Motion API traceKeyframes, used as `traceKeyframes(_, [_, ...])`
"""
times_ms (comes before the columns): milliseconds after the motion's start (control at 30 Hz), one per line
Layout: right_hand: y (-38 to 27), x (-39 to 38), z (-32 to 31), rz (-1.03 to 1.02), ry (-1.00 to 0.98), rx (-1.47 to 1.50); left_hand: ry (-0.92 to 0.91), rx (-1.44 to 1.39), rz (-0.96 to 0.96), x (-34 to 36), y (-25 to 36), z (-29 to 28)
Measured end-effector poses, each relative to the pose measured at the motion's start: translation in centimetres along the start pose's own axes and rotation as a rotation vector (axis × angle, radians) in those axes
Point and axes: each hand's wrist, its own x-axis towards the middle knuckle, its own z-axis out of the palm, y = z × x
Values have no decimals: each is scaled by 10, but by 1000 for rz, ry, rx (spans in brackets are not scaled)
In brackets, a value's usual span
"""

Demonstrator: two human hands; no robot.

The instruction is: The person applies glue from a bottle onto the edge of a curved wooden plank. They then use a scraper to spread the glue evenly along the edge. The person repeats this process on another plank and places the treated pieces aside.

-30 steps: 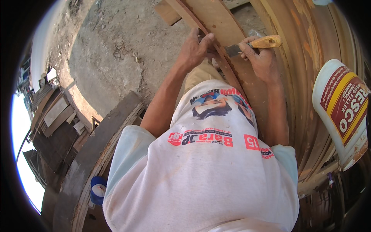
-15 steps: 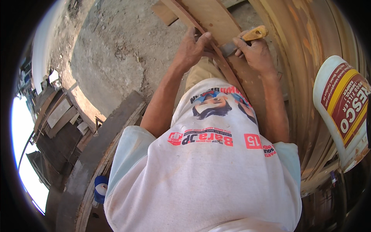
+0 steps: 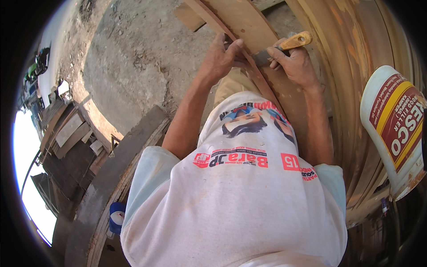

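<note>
My right hand is closed round a putty knife with a yellowish wooden handle. Its metal blade lies against the long wooden board, beside the narrow reddish edge that runs along it. On the other side of that edge, my left hand grips the board, thumb toward the blade and the other fingers partly hidden. The board slants from the top of the view down toward my lap, where the shirt and right forearm cover part of it.
A white tub with a maroon and yellow label stands at the right, near stacked wooden planks. Rough ground lies to the left. A dark plank, a blue tape measure-like object and scrap wood are lower left.
My right hand and the putty knife have shifted slightly to the right, the handle tilting a little. My left hand keeps its hold. A dark and green shape has appeared at the far left.
</note>
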Motion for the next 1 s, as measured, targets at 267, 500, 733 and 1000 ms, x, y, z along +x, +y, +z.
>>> traceKeyframes(267, [-1,-5,4,5,13,47,-21,21,8,-2,3,-3])
traceKeyframes(500, [-24,-20,7,-546,201,-493,1,-5,-3,0,4,0])
traceKeyframes(733, [-21,-48,18,-748,-51,-891,17,-7,-21,-1,3,2])
traceKeyframes(1000, [-6,-52,1,-620,66,-626,16,-10,-24,-2,3,1])
